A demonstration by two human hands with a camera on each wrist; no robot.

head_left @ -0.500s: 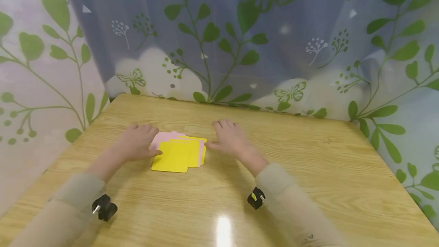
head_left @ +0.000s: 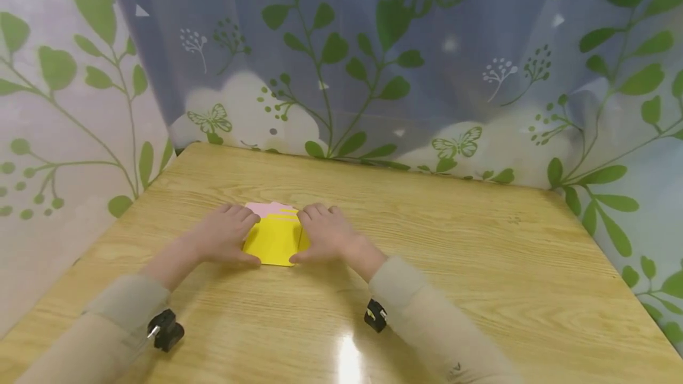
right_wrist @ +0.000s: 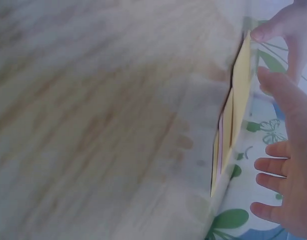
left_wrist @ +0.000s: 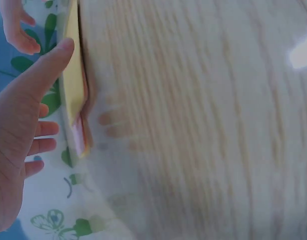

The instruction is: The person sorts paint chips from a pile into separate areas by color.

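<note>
**Spread cards pushed into a tidier pile**

Head view: a small pile of thin yellow and pink paper cards (head_left: 274, 236) is seen lying flat on the light wooden table (head_left: 480, 265), a little left of the middle, between the two hands. The left hand (head_left: 224, 233) is laid against the left side of the pile, and the right hand (head_left: 325, 233) is laid against its right side. Both hands are held flat with the fingers straight, and the thumbs are pressed to the near corners. Nothing is gripped or lifted.

Half a second ago the cards were fanned out wider, and more yellow and pink edges could be seen to the right. The right hand was resting further right, apart from the pile. Now that hand has been brought in, and the cards have been squeezed closer together. Only a small bit of pink is left peeking out at the far edge.

In the left wrist view, the left thumb (left_wrist: 53, 62) is pressed on the yellow edge of the pile, which is seen from the side. In the right wrist view, the card edges are shown not fully lined up yet. So the squaring of the pile is judged to be nearly done, but not finished.

Behind the table, a curtain printed with green leaves and butterflies (head_left: 373, 46) is hung.
</note>
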